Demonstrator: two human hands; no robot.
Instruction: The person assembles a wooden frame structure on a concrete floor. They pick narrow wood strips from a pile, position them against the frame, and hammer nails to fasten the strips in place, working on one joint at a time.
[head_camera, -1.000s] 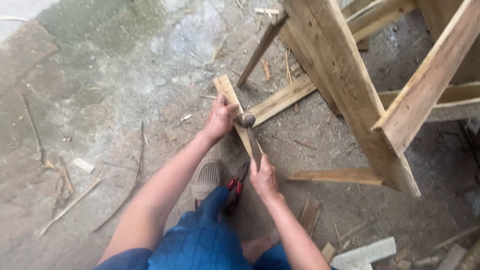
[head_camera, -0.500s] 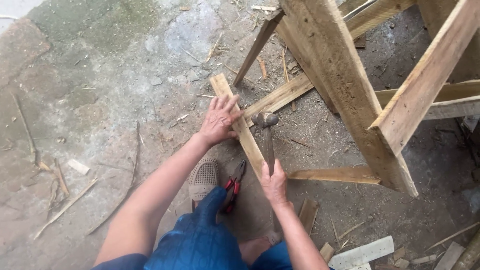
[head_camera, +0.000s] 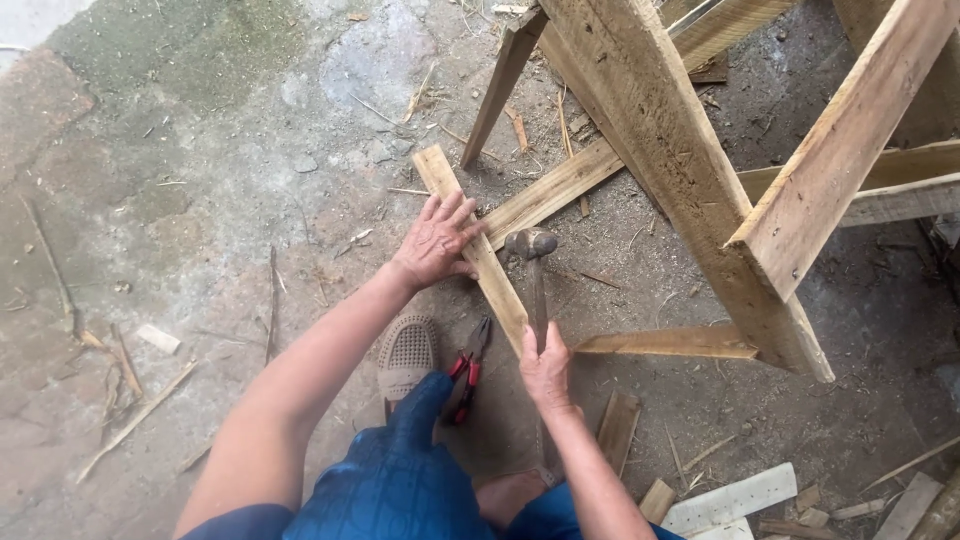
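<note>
My left hand (head_camera: 437, 240) presses flat on a short wooden slat (head_camera: 470, 245) that lies on the concrete ground, fingers spread over it. My right hand (head_camera: 545, 365) grips the handle of a hammer (head_camera: 535, 270); its metal head sits just right of the slat, near where a second slat (head_camera: 555, 190) runs off toward a wooden frame. Red-handled pliers (head_camera: 466, 372) lie on the ground between my hands, beside my shoe (head_camera: 405, 352).
A large frame of rough timber beams (head_camera: 690, 170) stands at the right and top. Another loose slat (head_camera: 665, 343) lies under it. Wood offcuts (head_camera: 735, 498) and splinters litter the ground at lower right and left.
The hammer head has swung from the slat out to its right. My left hand has stayed on the slat, its fingers now spread wider.
</note>
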